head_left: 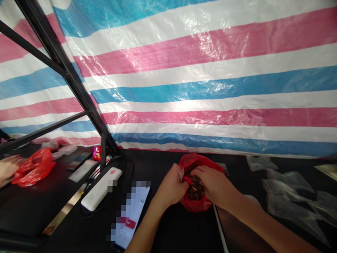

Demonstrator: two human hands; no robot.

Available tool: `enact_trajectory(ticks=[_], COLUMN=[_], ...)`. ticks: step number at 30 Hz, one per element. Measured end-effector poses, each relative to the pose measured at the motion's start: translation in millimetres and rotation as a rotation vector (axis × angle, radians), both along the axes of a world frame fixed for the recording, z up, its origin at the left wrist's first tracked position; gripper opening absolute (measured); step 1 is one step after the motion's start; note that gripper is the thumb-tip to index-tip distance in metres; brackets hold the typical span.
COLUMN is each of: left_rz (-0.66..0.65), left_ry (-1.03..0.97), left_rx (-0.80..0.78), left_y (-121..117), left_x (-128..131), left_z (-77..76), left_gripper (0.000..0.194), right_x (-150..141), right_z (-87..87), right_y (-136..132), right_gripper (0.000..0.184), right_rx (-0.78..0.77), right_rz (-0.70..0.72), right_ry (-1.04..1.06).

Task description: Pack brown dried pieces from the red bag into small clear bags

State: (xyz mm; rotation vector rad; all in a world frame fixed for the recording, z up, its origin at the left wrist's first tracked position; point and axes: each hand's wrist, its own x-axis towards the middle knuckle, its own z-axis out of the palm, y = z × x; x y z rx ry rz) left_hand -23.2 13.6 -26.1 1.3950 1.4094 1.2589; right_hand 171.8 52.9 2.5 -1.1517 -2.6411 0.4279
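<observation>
A red plastic bag [196,203] lies open on the black table, filled with dark brown pieces [196,190]. My left hand [170,185] grips the bag's near edge together with a small clear plastic bag [180,173]. From the right, my right hand [213,183] reaches over the bag's mouth, its fingers curled down into the dark pieces. Much of the pile is hidden under my hands.
Several clear plastic bags [290,197] lie to the right. On the left are a phone [130,217] with a blurred screen and a white power bank [101,188]. Past a black metal frame [101,150], another person's hand [2,170] rests near a second red bag [34,168]. A striped tarpaulin [203,79] hangs behind.
</observation>
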Motion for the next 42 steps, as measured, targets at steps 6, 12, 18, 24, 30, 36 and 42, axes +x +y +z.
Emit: enact_trajectory(ticks=[6,12,18,24,30,36,42], left_rz=[-0.014,0.321,0.417,0.148,0.142,0.097,0.097], left_ry=[-0.195,-0.016,0.064,0.062,0.335,0.560,0.636], left_rx=[-0.036,0.103,0.248,0.159,0.149,0.181,0.246], left_y=[9.9,11.6,10.0,8.2,1.2,-5.4,-6.1], left_x=[3.0,-2.8,-5.0,5.4,13.2,24.3,32.4], left_z=[16.5,29.1,31.6,31.5,26.7,28.6,24.4], left_gripper=[0.026,0.026,0.024,0.013,0.007,0.010,0.018], right_x=[0.7,-1.2,7.5,24.5,27.8,17.6,9.2], right_z=[-1.0,-2.5,9.3,27.0,50.5,55.5,46.7], right_y=[-1.6,-1.7,7.3,17.8,10.5,-10.8,-16.7], right_gripper=[0.044,0.035,0.031,0.024,0.029,0.029,0.046], right_rx=[-0.094,-0.254,-0.346,-0.400,-0.286,-0.099,0.114], right_rz=[-0.013,-0.020,0.008,0.018,0.098,0.119,0.181], right_ry=[0.075,0.232,0.420,0.524,0.556,0.429,0.329])
